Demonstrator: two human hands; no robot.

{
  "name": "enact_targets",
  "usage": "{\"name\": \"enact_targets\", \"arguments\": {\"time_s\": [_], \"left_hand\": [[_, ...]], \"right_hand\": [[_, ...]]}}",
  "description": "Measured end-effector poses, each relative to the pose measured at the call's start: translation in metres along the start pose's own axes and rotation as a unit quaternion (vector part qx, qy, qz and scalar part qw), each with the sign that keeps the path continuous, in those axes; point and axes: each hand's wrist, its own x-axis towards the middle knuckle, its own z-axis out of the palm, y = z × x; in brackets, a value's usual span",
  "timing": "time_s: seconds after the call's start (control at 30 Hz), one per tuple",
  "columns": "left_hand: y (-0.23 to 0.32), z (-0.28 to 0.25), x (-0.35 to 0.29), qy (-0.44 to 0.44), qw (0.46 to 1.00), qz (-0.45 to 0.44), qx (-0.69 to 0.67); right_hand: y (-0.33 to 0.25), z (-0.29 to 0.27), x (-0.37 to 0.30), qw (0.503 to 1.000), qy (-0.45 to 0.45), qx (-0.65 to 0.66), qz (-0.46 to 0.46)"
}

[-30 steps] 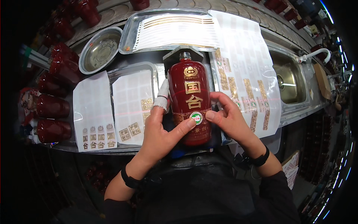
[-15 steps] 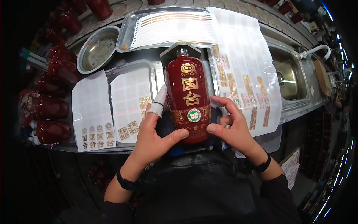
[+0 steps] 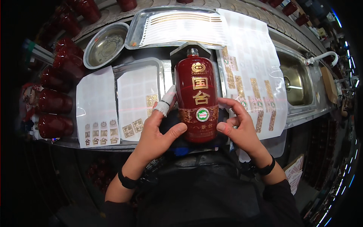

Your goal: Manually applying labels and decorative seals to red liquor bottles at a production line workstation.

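A dark red glass bottle (image 3: 196,89) with gold characters and emblem and a round green-and-white label lies back on a dark rest (image 3: 177,53), its neck pointing away from me. On its left side is my left hand (image 3: 157,130), fingers and thumb apart; white covers sheathe one or more of its fingertips, close against the glass. My right hand (image 3: 240,126) is at the bottle's lower right, index finger stretched toward its side, thumb beside its base, the other fingers curled. Neither hand wraps around the bottle. Whether the fingertips touch it, I cannot tell.
Sheets of gold stickers (image 3: 99,128) lie left, another sticker sheet (image 3: 264,68) right. A tray (image 3: 133,39) with gold-striped strips is at the back, beside a metal bowl (image 3: 89,56). More red bottles (image 3: 56,126) line the left. A sink (image 3: 297,98) with white faucet (image 3: 321,56) stands right.
The whole view has shifted slightly, with the bottle and table appearing further right. Both thumbs have drawn back a little from the bottle's lower front.
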Motion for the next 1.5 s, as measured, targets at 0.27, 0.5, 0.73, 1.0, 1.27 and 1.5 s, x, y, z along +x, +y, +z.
{"name": "enact_targets", "arguments": {"time_s": [0.27, 0.5, 0.73, 1.0, 1.27, 1.5], "left_hand": [[-0.002, 0.0, 0.0, -0.024, 0.992, 0.047, 0.117], [0.004, 0.003, -0.002, -0.029, 0.995, 0.029, 0.096], [0.025, 0.017, -0.006, -0.04, 0.974, 0.045, 0.219], [0.021, 0.022, -0.005, 0.011, 0.979, 0.056, 0.197], [0.017, 0.021, -0.007, 0.004, 0.964, 0.076, 0.255], [0.02, 0.015, -0.009, 0.001, 0.965, 0.072, 0.251]], "right_hand": [[0.001, 0.002, -0.001, 0.998, 0.0, -0.062, -0.025], [-0.003, -0.007, 0.006, 0.999, 0.029, 0.033, 0.019], [-0.019, -0.034, 0.026, 0.941, 0.165, 0.29, 0.054], [-0.057, 0.012, -0.007, 0.865, -0.022, -0.35, -0.359], [-0.081, 0.016, 0.017, 0.801, -0.053, -0.404, -0.438], [-0.063, 0.016, 0.013, 0.791, -0.003, -0.389, -0.473]]}}
